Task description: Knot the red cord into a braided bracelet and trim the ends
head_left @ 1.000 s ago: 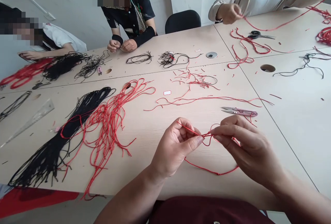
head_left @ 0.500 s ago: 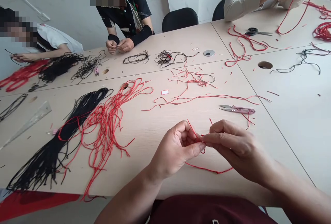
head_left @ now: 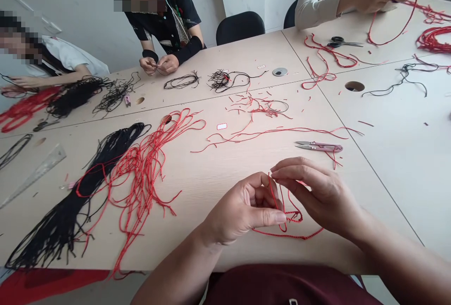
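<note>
My left hand point(head_left: 243, 208) pinches a thin red cord point(head_left: 274, 197) between thumb and forefinger, just above the table's near edge. From that pinch two strands rise, and small red loops hang under the thumb. At the upper end of the strands, my right hand point(head_left: 317, 192) has its fingertips pinched together on the cord; its thumb is mostly hidden. A twisted red length point(head_left: 294, 236) sags below both hands. Beyond my right hand lie the thread snips point(head_left: 319, 146), with pinkish handles and blades pointing left.
A black cord bundle point(head_left: 75, 201) and a tangled red cord bundle point(head_left: 144, 164) lie at left, beside a clear triangular ruler point(head_left: 35, 173). Red scraps point(head_left: 259, 107) litter the middle. Across the table, several people handle cords; black scissors point(head_left: 340, 42) lie at far right.
My right hand's fingertips have moved up and slightly left, away from my left thumb, drawing a red strand upward. My left hand keeps its pinch. The view has shifted slightly.
</note>
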Motion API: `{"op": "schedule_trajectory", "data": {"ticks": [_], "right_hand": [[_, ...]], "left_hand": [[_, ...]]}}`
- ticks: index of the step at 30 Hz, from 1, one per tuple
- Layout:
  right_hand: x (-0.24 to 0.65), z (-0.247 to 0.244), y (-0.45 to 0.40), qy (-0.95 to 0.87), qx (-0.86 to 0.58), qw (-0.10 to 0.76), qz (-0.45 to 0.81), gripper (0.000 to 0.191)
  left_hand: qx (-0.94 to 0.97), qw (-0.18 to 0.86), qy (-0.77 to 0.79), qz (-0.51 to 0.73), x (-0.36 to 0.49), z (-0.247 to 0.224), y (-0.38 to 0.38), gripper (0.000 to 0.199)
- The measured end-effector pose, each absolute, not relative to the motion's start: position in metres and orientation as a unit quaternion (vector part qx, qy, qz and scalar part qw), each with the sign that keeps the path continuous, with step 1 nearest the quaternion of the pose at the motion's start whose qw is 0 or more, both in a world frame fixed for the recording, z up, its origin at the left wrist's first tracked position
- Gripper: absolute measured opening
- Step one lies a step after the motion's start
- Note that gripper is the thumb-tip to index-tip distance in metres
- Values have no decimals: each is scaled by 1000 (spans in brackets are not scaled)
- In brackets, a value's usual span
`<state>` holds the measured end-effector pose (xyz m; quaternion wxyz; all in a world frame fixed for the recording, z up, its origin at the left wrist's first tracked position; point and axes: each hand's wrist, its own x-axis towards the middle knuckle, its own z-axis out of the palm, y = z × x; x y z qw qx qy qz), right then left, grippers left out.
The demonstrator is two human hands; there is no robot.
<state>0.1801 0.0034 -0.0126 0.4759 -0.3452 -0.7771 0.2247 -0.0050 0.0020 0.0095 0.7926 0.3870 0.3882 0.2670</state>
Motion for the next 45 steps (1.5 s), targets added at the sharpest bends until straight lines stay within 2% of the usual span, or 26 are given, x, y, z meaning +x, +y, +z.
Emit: {"op": "schedule_trajectory", "data": {"ticks": [6, 9, 12, 16, 20, 22, 26, 30, 33, 38, 45], "right_hand": [[179, -15, 2, -768, -378, 458, 241, 21], [182, -17, 1, -800, -360, 439, 194, 36], [186, -17, 0, -853, -339, 385, 96, 50], [192, -12, -1, -881, -324, 343, 32, 39], [196, -9, 1, -876, -332, 349, 35, 28], [195, -10, 2, -849, -357, 377, 96, 27], [189, -10, 2, -719, -432, 417, 349, 20], [184, -10, 4, -639, -452, 391, 484, 14], [185, -11, 6, -580, -441, 363, 580, 20], [190, -13, 9, -515, -421, 331, 670, 18], [190, -13, 11, -450, -419, 342, 710, 15]], "left_hand": [[409, 784, 400, 241, -3, 11, 0, 11], [430, 761, 419, 247, -1, 10, 1, 7], [465, 740, 415, 252, 1, 6, 1, 8], [481, 735, 416, 235, 1, 0, 0, 8], [468, 713, 454, 259, 0, 2, 1, 5], [464, 694, 465, 294, -1, 4, 2, 8], [452, 690, 456, 334, -2, 6, 3, 7], [436, 712, 427, 347, -4, 3, 4, 7], [429, 723, 419, 343, -6, 2, 5, 8], [423, 722, 417, 354, -6, 3, 5, 14], [411, 728, 420, 354, -6, 0, 7, 12]]}}
